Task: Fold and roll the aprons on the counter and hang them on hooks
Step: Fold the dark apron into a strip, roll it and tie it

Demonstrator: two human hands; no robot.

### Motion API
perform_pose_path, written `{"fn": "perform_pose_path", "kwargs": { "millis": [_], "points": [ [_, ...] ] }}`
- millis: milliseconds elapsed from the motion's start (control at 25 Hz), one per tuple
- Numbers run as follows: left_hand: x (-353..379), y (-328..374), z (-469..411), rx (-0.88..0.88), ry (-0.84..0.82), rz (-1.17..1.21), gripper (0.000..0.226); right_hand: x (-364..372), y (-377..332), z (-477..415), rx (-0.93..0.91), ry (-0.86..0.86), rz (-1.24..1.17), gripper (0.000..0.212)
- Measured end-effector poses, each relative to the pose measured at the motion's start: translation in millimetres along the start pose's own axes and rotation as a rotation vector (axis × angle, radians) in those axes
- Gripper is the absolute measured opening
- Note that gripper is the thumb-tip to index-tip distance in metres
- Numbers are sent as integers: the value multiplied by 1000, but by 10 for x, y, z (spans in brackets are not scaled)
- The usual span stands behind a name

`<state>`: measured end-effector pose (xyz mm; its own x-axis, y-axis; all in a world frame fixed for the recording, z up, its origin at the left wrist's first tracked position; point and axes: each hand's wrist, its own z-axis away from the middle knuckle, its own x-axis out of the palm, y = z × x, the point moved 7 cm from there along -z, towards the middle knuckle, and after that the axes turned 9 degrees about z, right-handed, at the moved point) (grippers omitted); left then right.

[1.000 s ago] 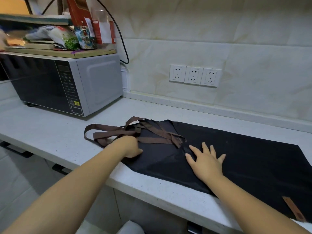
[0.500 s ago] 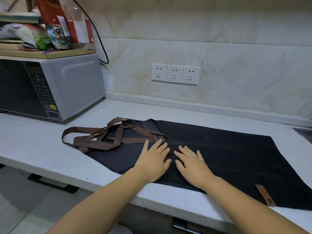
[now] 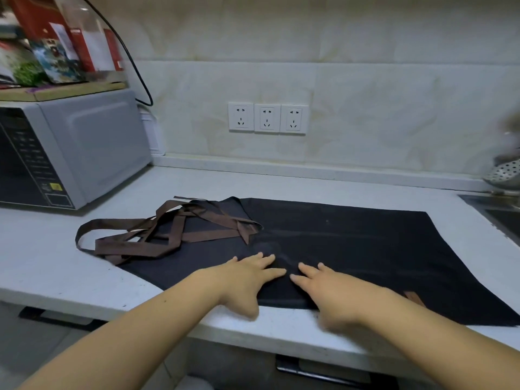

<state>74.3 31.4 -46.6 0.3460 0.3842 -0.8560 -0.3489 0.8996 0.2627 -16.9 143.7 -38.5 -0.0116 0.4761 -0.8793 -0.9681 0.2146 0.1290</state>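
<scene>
Left of the left hand, loose brown straps lie tangled; folding now could trap them inside. The left hand and the right hand press flat, fingers spread, on the black apron on the table. Right of the right hand, whose wrist is blurred, the hem appears close to the table edge and may slide off.

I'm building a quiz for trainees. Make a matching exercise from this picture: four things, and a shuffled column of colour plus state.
1. apron
2. straps
3. microwave
4. sockets

a. white, row of three
b. black, spread flat
c. grey, at far left
d. brown, tangled

Pairs: 1-b, 2-d, 3-c, 4-a
</scene>
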Motion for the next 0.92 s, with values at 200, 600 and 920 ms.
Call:
{"fn": "perform_pose_path", "kwargs": {
  "millis": [200,600,920],
  "points": [
    [2,19,-2,13,168,15,68,-26,-24,20,46,123,118,84],
    [-880,-329,-194,-303,170,368,7,-385,1223,-32,321,41,-405,17],
    [-968,-72,-661,-412,564,-261,32,-294,1545,-493,403,-48,-280,35]
  ]
}}
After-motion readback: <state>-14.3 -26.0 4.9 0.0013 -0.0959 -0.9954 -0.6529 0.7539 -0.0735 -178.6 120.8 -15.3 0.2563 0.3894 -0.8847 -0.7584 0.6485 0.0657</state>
